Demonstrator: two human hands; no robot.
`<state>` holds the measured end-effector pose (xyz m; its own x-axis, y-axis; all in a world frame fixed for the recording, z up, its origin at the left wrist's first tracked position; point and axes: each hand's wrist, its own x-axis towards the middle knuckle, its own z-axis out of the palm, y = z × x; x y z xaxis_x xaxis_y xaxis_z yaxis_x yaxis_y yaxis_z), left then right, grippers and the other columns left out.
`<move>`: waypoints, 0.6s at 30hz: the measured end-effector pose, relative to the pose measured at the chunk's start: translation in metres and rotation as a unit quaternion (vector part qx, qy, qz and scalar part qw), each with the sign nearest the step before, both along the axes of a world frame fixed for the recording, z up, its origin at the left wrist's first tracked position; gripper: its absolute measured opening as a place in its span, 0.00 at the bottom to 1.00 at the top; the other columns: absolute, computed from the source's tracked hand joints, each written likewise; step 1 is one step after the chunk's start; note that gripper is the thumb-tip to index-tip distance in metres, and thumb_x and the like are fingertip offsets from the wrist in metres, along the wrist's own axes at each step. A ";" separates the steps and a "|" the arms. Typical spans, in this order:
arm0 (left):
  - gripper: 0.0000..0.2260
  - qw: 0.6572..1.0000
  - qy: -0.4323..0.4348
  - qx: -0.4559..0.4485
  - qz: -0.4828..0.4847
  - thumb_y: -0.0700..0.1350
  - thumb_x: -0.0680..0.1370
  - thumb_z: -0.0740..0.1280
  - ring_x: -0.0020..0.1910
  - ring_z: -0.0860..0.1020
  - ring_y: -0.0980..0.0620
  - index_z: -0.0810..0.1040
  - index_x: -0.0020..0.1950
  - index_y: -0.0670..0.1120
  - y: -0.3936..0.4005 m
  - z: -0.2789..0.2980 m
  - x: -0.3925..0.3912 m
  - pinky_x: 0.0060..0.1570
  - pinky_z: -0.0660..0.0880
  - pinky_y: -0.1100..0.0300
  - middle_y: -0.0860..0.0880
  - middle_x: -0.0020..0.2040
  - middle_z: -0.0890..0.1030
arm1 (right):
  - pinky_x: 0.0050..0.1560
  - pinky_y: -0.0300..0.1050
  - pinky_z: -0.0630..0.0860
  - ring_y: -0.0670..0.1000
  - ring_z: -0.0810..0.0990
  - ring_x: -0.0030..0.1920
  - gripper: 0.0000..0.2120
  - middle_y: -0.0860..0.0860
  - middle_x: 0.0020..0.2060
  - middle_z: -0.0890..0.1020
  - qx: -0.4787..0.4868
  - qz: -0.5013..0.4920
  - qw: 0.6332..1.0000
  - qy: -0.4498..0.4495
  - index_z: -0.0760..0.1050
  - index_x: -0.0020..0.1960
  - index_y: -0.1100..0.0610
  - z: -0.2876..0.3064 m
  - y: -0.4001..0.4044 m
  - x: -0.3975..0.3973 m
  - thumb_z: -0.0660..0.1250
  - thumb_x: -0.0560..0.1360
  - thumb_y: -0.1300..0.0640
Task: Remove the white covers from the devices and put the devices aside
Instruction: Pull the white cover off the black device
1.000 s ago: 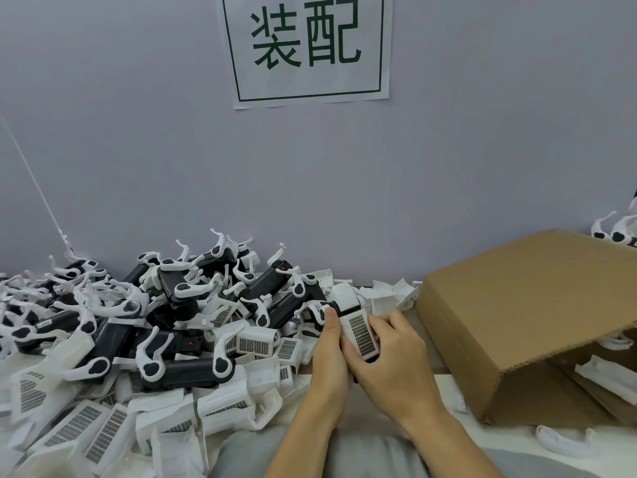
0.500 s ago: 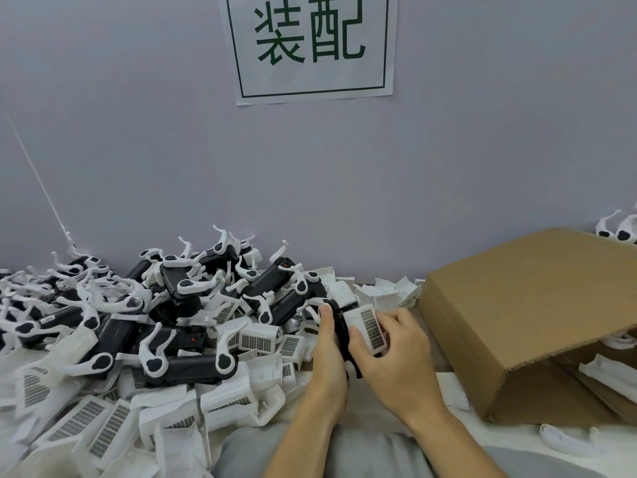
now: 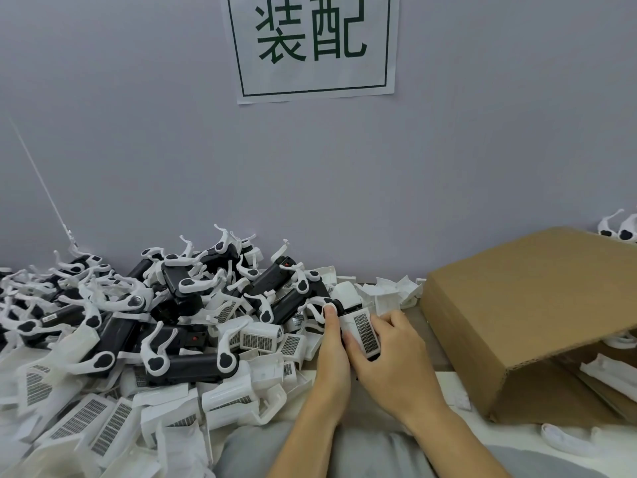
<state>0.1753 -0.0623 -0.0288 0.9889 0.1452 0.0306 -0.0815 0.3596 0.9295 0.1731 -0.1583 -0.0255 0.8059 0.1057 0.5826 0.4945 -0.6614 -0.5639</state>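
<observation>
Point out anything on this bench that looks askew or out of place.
The brown cardboard box lies tipped on its side, its opening facing the right, with white plastic parts inside. The black devices with white clips and loose white covers sit in one unsorted heap.

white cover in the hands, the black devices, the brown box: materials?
White cover: looks like moulded matte plastic, with crisp edges and a fine vent grille.
Black devices: likely hard plastic, semi-gloss, with faint highlights on rounded bodies.
Brown box: corrugated cardboard; fluting shows along the cut edge.
</observation>
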 end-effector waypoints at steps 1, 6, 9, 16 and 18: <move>0.31 1.000 -0.005 0.008 -0.001 0.60 0.84 0.51 0.53 0.84 0.44 0.82 0.61 0.37 0.000 0.000 0.000 0.50 0.82 0.58 0.37 0.54 0.85 | 0.46 0.44 0.75 0.46 0.76 0.43 0.15 0.45 0.43 0.73 0.008 -0.005 1.000 0.005 0.76 0.44 0.48 0.000 0.000 0.000 0.62 0.75 0.37; 0.30 0.999 -0.038 0.039 -0.006 0.59 0.85 0.51 0.49 0.84 0.46 0.83 0.57 0.37 -0.002 -0.007 0.004 0.51 0.80 0.56 0.37 0.52 0.85 | 0.44 0.43 0.75 0.46 0.75 0.43 0.19 0.45 0.45 0.72 0.013 -0.018 1.000 -0.003 0.77 0.49 0.50 0.001 0.001 -0.002 0.59 0.74 0.36; 0.28 0.998 -0.044 0.042 -0.010 0.62 0.83 0.52 0.45 0.84 0.50 0.85 0.49 0.44 -0.003 -0.007 0.007 0.43 0.79 0.61 0.43 0.45 0.86 | 0.42 0.40 0.73 0.44 0.75 0.43 0.17 0.44 0.45 0.71 0.037 -0.011 0.999 -0.007 0.77 0.49 0.49 0.001 0.002 -0.003 0.59 0.74 0.37; 0.17 0.995 -0.054 0.076 0.033 0.57 0.76 0.67 0.59 0.81 0.57 0.78 0.63 0.54 0.004 -0.013 0.008 0.56 0.76 0.66 0.56 0.56 0.85 | 0.46 0.46 0.75 0.49 0.76 0.43 0.16 0.44 0.44 0.69 -0.076 -0.015 0.996 0.049 0.75 0.51 0.50 -0.001 -0.001 -0.002 0.57 0.77 0.39; 0.13 0.996 -0.052 0.069 0.034 0.52 0.77 0.69 0.56 0.83 0.55 0.79 0.62 0.54 0.005 -0.012 0.008 0.52 0.78 0.65 0.55 0.54 0.86 | 0.47 0.45 0.75 0.46 0.76 0.44 0.09 0.44 0.45 0.71 -0.028 0.027 0.998 0.057 0.76 0.51 0.48 -0.002 0.000 -0.001 0.61 0.78 0.45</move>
